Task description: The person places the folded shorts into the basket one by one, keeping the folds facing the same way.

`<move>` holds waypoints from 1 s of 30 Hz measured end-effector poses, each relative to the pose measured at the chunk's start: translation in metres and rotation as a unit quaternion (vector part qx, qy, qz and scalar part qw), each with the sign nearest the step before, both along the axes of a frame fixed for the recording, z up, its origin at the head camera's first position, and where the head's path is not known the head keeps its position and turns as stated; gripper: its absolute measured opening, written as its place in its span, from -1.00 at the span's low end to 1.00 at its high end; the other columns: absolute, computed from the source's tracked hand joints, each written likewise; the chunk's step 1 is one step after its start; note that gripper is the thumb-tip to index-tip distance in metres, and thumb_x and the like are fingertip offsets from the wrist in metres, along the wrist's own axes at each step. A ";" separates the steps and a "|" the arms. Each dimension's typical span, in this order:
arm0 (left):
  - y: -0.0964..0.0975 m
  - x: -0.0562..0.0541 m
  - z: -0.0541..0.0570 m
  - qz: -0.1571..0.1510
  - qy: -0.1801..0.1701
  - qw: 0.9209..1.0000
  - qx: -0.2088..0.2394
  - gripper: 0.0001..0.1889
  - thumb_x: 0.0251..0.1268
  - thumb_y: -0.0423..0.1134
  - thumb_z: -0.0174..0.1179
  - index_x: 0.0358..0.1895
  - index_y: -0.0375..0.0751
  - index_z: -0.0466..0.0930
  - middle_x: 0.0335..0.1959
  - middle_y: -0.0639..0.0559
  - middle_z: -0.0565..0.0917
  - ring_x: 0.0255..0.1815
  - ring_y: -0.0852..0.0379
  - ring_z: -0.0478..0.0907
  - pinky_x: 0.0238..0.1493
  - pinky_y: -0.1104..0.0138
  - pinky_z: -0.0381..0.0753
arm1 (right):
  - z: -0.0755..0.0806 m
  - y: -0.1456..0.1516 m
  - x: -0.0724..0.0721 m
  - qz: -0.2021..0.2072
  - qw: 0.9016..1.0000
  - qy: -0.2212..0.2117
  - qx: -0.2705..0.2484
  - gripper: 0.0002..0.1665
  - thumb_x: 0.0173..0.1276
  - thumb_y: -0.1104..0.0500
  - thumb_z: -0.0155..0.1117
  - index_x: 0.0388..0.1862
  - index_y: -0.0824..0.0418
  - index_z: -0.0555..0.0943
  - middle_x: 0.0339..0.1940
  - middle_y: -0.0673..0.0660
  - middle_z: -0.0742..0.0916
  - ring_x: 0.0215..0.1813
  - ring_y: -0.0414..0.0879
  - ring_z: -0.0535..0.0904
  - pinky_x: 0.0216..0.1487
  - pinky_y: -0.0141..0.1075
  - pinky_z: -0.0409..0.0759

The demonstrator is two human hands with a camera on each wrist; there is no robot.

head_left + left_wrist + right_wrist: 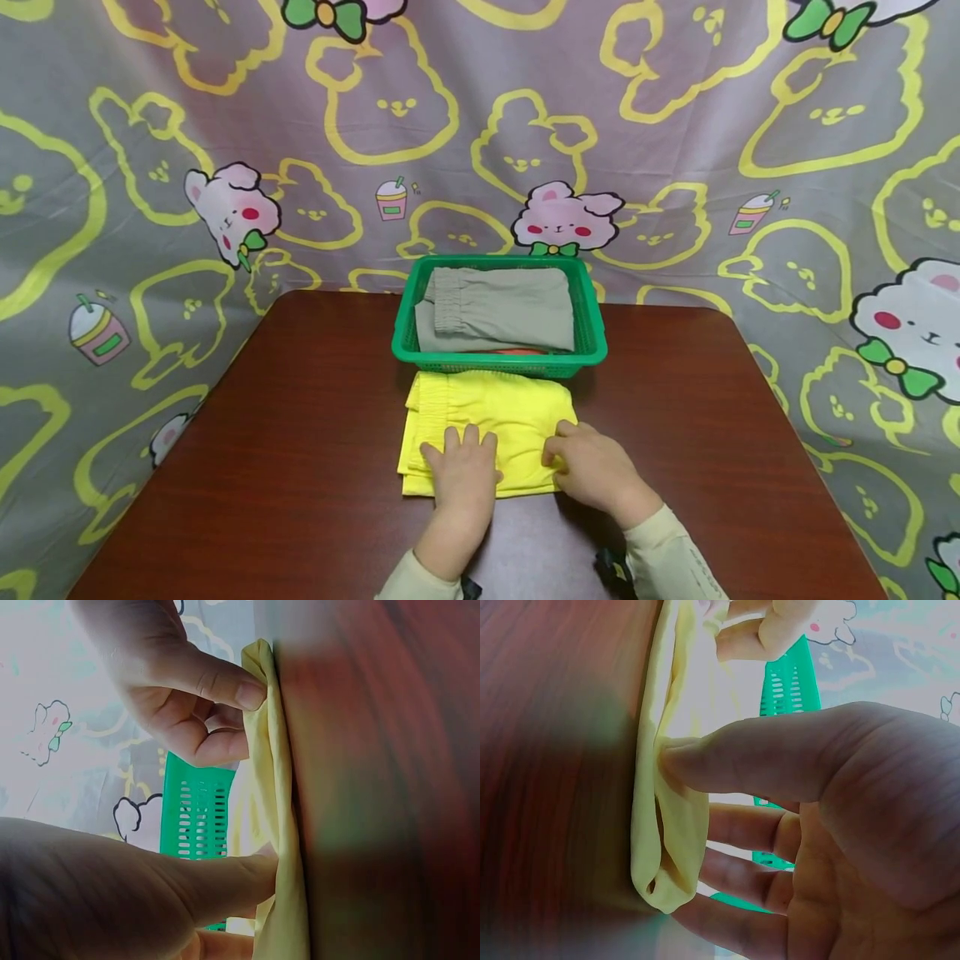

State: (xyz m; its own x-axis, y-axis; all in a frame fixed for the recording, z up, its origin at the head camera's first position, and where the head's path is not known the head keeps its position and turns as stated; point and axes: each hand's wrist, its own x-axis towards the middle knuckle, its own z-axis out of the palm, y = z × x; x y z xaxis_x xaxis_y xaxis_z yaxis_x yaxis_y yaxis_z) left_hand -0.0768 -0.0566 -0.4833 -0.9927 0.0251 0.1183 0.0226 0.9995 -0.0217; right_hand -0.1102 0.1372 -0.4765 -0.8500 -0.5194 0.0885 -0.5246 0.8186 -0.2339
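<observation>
Folded yellow pants (pixel 517 408) with a gathered elastic waistband lie on the table, just in front of the basket. My left hand (pixel 467 475) rests on their near middle part with the fingers spread over the cloth. At the right near corner, my right hand (pixel 596 467) touches the folded edge with bent, loose fingers. The right wrist view shows that thumb (pixel 697 761) against the yellow layers and the other fingers spread along the end of the fold. Folded layers of the pants (pixel 274 787) also show edge-on in the left wrist view.
Behind the pants stands a green plastic basket (pixel 498 359) with folded grey pants (pixel 510 308) inside and a bit of red cloth (pixel 521 351) beneath them. The brown table (pixel 300 442) extends to both sides. A patterned curtain (pixel 450 67) hangs behind it.
</observation>
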 end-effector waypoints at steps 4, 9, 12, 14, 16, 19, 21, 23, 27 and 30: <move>0.004 0.000 0.000 -0.002 -0.004 1.000 -0.004 -0.47 0.02 0.18 0.48 0.07 0.13 0.65 0.03 0.02 0.59 0.09 -0.13 0.43 0.06 -0.29 0.42 | -0.001 0.004 0.000 -0.004 1.000 0.000 0.005 -0.79 0.00 0.23 0.47 -0.39 -0.05 0.70 -0.37 -0.16 0.50 -0.22 -0.11 0.51 -0.43 -0.27 0.49; 0.011 -0.001 0.001 0.001 -0.015 1.000 -0.010 -0.48 0.02 0.20 0.46 0.06 0.14 0.64 0.02 0.03 0.58 0.09 -0.12 0.41 0.06 -0.29 0.42 | 0.001 0.009 0.000 -0.011 1.000 -0.010 0.007 -0.80 0.01 0.24 0.46 -0.39 -0.05 0.71 -0.38 -0.16 0.50 -0.23 -0.12 0.51 -0.44 -0.28 0.49; 0.017 -0.002 0.002 0.001 -0.021 1.000 -0.017 -0.48 0.03 0.20 0.45 0.07 0.15 0.64 0.04 0.03 0.58 0.10 -0.12 0.41 0.06 -0.29 0.42 | 0.002 0.012 0.001 -0.019 1.000 -0.019 0.007 -0.80 0.01 0.25 0.46 -0.39 -0.05 0.72 -0.38 -0.17 0.50 -0.23 -0.13 0.49 -0.42 -0.28 0.49; 0.019 -0.002 0.002 0.000 -0.023 0.999 -0.023 -0.49 0.04 0.21 0.45 0.07 0.15 0.64 0.04 0.03 0.58 0.10 -0.12 0.41 0.05 -0.30 0.42 | 0.003 0.014 0.001 -0.022 0.999 -0.025 0.005 -0.79 0.01 0.25 0.46 -0.40 -0.05 0.71 -0.38 -0.16 0.50 -0.23 -0.14 0.48 -0.41 -0.28 0.49; 0.021 -0.002 0.001 0.000 -0.021 0.999 -0.028 -0.49 0.05 0.22 0.45 0.06 0.15 0.64 0.02 0.03 0.58 0.09 -0.12 0.41 0.04 -0.29 0.43 | 0.004 0.016 0.001 -0.024 0.999 -0.029 0.004 -0.79 0.01 0.25 0.45 -0.40 -0.06 0.71 -0.37 -0.16 0.51 -0.22 -0.14 0.48 -0.40 -0.29 0.49; 0.022 -0.001 -0.001 -0.002 -0.015 0.999 -0.035 -0.49 0.05 0.24 0.43 0.04 0.15 0.64 -0.01 0.04 0.58 0.07 -0.11 0.40 0.03 -0.26 0.44 | 0.004 0.019 0.001 -0.025 0.999 -0.035 0.000 -0.78 0.00 0.24 0.46 -0.39 -0.08 0.72 -0.36 -0.16 0.53 -0.20 -0.15 0.49 -0.39 -0.29 0.49; 0.021 -0.001 -0.002 -0.006 -0.008 0.999 -0.041 -0.49 0.04 0.27 0.42 0.03 0.17 0.64 -0.03 0.05 0.57 0.05 -0.09 0.40 -0.01 -0.22 0.45 | 0.004 0.021 0.000 -0.027 0.999 -0.037 -0.003 -0.77 0.00 0.25 0.45 -0.38 -0.08 0.73 -0.36 -0.16 0.54 -0.19 -0.16 0.50 -0.40 -0.29 0.49; 0.019 -0.001 -0.002 -0.014 0.003 0.999 -0.047 -0.48 0.01 0.30 0.42 0.01 0.17 0.64 -0.05 0.06 0.58 0.03 -0.08 0.41 -0.06 -0.17 0.46 | 0.004 0.022 0.000 -0.030 0.999 -0.038 -0.009 -0.76 0.01 0.27 0.43 -0.38 -0.08 0.74 -0.36 -0.16 0.54 -0.18 -0.16 0.51 -0.40 -0.30 0.49; 0.012 -0.002 0.000 -0.032 0.016 0.998 -0.049 -0.46 -0.06 0.34 0.45 -0.03 0.18 0.66 -0.06 0.08 0.60 0.01 -0.08 0.44 -0.17 -0.08 0.49 | 0.001 0.021 -0.001 -0.034 0.999 -0.032 -0.020 -0.74 0.05 0.30 0.35 -0.41 -0.09 0.76 -0.38 -0.17 0.54 -0.20 -0.17 0.52 -0.40 -0.31 0.48; 0.004 -0.005 0.002 -0.045 0.007 0.999 -0.029 -0.49 -0.06 0.32 0.48 -0.07 0.17 0.70 -0.08 0.08 0.62 0.00 -0.08 0.46 -0.22 -0.05 0.50 | -0.004 0.017 -0.004 -0.049 0.998 -0.016 -0.027 -0.76 0.11 0.28 0.33 -0.44 -0.10 0.76 -0.40 -0.20 0.56 -0.22 -0.17 0.54 -0.40 -0.30 0.50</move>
State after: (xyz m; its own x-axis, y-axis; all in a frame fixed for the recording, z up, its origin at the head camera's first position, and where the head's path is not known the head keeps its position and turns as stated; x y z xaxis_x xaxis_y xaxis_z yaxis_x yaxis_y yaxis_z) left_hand -0.0816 -0.0524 -0.4812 -0.9844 0.1204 0.1284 0.1107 0.9906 -0.0802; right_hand -0.1140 0.1538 -0.4803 -0.8989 -0.4297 0.0857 -0.4349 0.8512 -0.2939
